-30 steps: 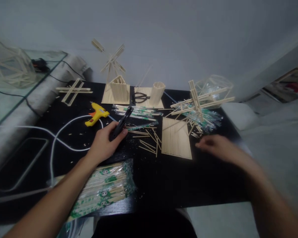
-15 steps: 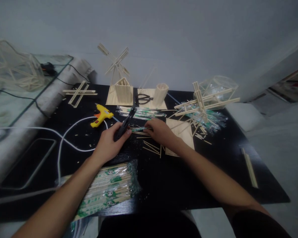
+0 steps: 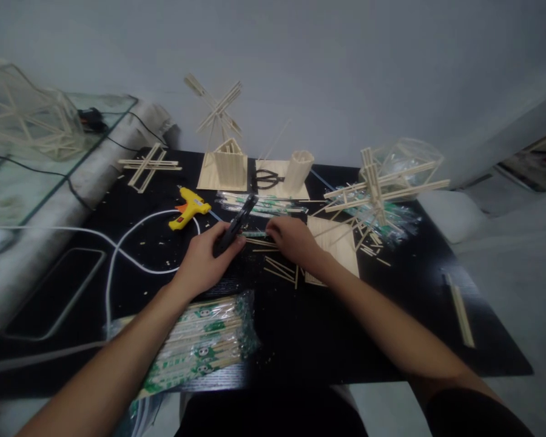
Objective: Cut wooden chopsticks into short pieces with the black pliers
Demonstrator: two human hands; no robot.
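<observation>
My left hand (image 3: 207, 258) is closed around a long black tool (image 3: 236, 226), which slants up to the right; its exact kind is hard to make out. Between my hands lies a narrow green-printed chopstick wrapper (image 3: 253, 233). My right hand (image 3: 293, 240) pinches its right end, fingertips partly hidden. Loose thin sticks (image 3: 261, 244) lie just under the wrapper, and several more sticks (image 3: 279, 269) rest nearer to me. A flat wooden stick panel (image 3: 334, 243) sits partly beneath my right wrist.
A yellow glue gun (image 3: 189, 207) with a white cable (image 3: 111, 276) lies left. Packed chopsticks (image 3: 200, 337) lie under my left forearm. Behind stand a triangular stick tower (image 3: 230, 170), a round tower (image 3: 298, 172) and black scissors (image 3: 268, 178). A crossed stick frame (image 3: 375, 188) stands right.
The view has shifted slightly, so the things on the table appear a little displaced. My hands stay close together, with the black tool still in my left hand.
</observation>
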